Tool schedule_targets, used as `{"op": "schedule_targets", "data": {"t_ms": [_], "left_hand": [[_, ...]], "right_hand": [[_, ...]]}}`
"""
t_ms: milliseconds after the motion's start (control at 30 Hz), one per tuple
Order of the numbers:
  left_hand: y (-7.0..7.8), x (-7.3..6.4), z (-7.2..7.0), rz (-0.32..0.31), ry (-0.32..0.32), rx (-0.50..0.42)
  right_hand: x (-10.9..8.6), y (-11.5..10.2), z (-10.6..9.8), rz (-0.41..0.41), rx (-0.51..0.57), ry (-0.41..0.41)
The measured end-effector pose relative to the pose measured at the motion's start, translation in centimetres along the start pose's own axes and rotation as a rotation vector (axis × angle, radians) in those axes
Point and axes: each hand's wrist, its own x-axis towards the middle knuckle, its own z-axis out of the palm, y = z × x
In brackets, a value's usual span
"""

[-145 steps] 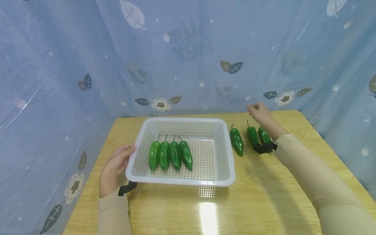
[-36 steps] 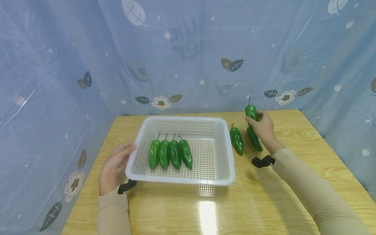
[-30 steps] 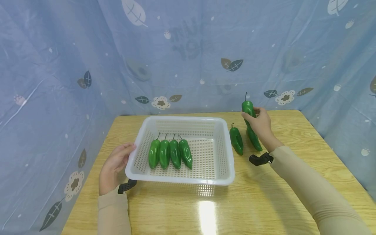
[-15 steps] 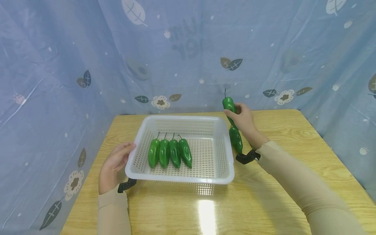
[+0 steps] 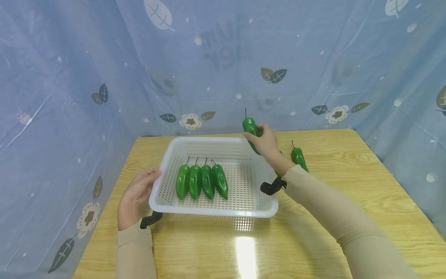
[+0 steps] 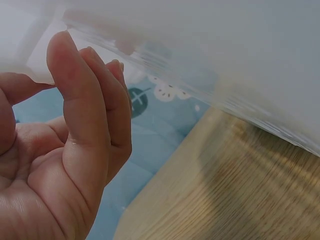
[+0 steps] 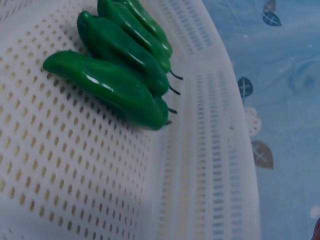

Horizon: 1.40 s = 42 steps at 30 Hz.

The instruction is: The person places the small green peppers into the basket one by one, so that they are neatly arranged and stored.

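Observation:
My right hand [image 5: 266, 143] grips a green pepper [image 5: 249, 126] around its middle, stem up, over the back right part of a white plastic basket [image 5: 212, 211]. Inside the basket, several green peppers [image 5: 208, 184] lie side by side in a row on the left, stems toward the back. The right wrist view shows these peppers [image 7: 110, 87] close up on the perforated floor. My left hand [image 5: 139, 190] pinches the basket's left rim between thumb and fingers; the left wrist view shows the fingers [image 6: 82, 110] at the basket's edge.
On the wooden table [image 5: 348, 174], right of the basket, lies a green pepper [image 5: 299, 157], partly hidden by the right arm. Another pepper [image 5: 278, 174] is mostly hidden behind the right wrist. A blue patterned curtain [image 5: 223, 77] encloses the table's back and sides.
My right hand, empty at first above the peppers on the right, has taken one up and carried it left over the basket. The left hand has stayed on the rim.

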Motion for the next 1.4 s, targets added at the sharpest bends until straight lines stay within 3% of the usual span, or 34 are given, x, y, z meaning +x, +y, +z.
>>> {"op": "schedule_targets", "data": {"t_ms": [233, 667, 933, 1167, 1400], "left_hand": [[0.1, 0.0, 0.1, -0.013, -0.003, -0.033], [0.2, 0.1, 0.3, 0.002, 0.005, 0.003], [0.3, 0.1, 0.3, -0.002, 0.019, 0.000], [0.3, 0.0, 0.2, 0.002, 0.011, -0.009], [0.2, -0.1, 0.1, 0.006, 0.007, -0.041]], "right_hand": [[-0.3, 0.2, 2.1, 0.027, -0.041, -0.034], [-1.2, 0.9, 5.4, 0.028, -0.178, -0.160], [-1.6, 1.1, 6.3, 0.004, -0.256, -0.197], [-2.2, 1.1, 6.8, 0.034, -0.339, -0.253], [-2.5, 1.7, 7.4, 0.026, -0.503, -0.334]]}}
